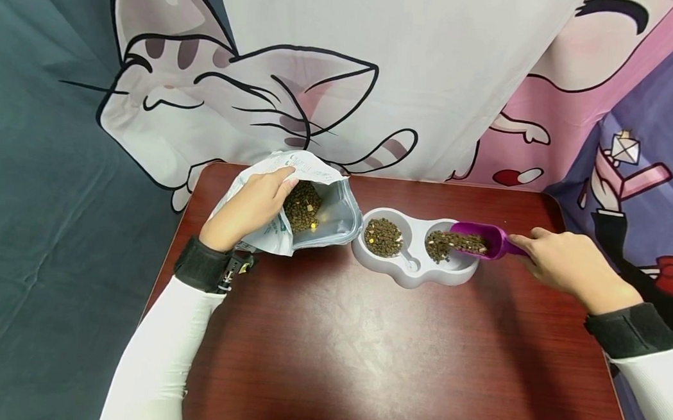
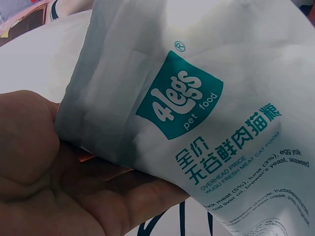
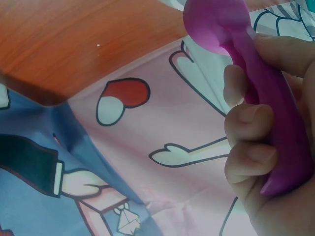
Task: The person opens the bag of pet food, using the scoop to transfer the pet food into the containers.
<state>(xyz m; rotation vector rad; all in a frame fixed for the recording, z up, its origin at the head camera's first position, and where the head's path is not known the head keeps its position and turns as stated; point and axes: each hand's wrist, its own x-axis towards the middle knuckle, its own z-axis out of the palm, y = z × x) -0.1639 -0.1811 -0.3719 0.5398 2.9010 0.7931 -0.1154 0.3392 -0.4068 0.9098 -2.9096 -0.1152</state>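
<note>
While left hand [image 1: 255,200] pinches bag [image 1: 274,236], probably so its mouth gapes, right hand [image 1: 564,266] curls fingers round purple scoop [image 1: 498,241], tipped presumably to fill double bowl [image 1: 412,277].

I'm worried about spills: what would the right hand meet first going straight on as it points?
The right hand, gripping the purple scoop, would probably meet the double bowl; height is unclear.
</note>
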